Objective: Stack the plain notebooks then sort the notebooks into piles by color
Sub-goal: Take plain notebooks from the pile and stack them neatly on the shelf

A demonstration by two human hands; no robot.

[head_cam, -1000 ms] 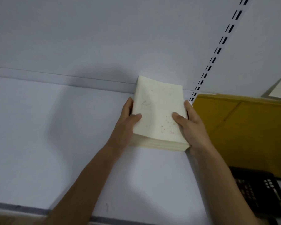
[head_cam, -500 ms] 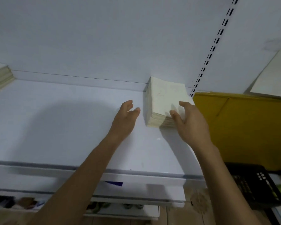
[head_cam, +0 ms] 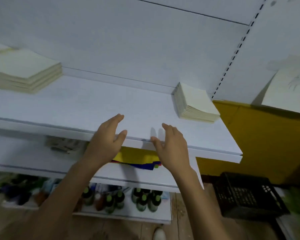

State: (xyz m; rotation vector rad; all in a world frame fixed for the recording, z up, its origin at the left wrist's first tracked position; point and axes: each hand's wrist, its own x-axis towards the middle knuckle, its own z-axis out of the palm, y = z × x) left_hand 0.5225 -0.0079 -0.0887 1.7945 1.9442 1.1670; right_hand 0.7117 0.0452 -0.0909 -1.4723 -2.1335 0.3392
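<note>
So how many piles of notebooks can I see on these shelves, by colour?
Cream piles: 2, the left pile and the right pile; a sliver at the far left edge might be another.
Mixed-colour pile: 1, yellow on top, partly hidden.
Total: 3.

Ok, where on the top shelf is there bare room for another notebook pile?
Wide bare stretch of top shelf between the left cream notebook stack and the right-corner cream stack; also bare in front of that right stack. Crowded: the lowest shelf, packed with bottles.
</note>
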